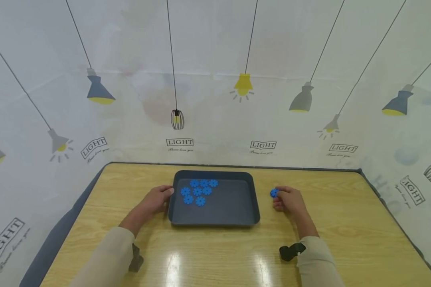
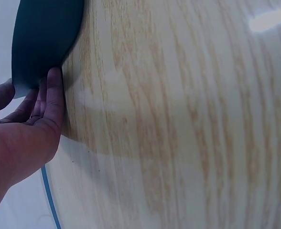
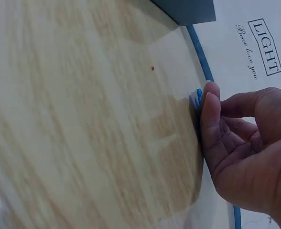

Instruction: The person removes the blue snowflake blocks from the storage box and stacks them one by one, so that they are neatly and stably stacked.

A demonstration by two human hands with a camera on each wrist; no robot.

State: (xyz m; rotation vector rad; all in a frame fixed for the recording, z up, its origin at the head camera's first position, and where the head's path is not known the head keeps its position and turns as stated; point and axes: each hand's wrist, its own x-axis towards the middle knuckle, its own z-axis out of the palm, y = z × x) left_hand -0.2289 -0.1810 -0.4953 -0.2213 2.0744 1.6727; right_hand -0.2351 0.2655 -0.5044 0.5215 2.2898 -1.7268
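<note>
A dark grey rectangular tray [image 1: 230, 207] lies on the wooden table, several blue notched plastic discs [image 1: 197, 191] grouped flat in its left half. At the tray's left side my left hand [image 1: 159, 198] holds the rim, thumb on top and fingers against the outer wall, as the left wrist view shows with the tray wall [image 2: 45, 38]. To the right of the tray, my right hand [image 1: 288, 199] pinches one more blue notched disc [image 1: 273, 193] close over the table. Fingers hide most of that disc in the right wrist view, where only a blue edge [image 3: 199, 92] shows.
The wooden table [image 1: 215, 255] reaches back to a white wall covering [image 1: 215, 151] printed with hanging lamps. Similar covering stands on both sides. A dark strip [image 1: 273, 168] runs along the table's back edge. Each wrist wears a black camera mount [image 1: 291, 252].
</note>
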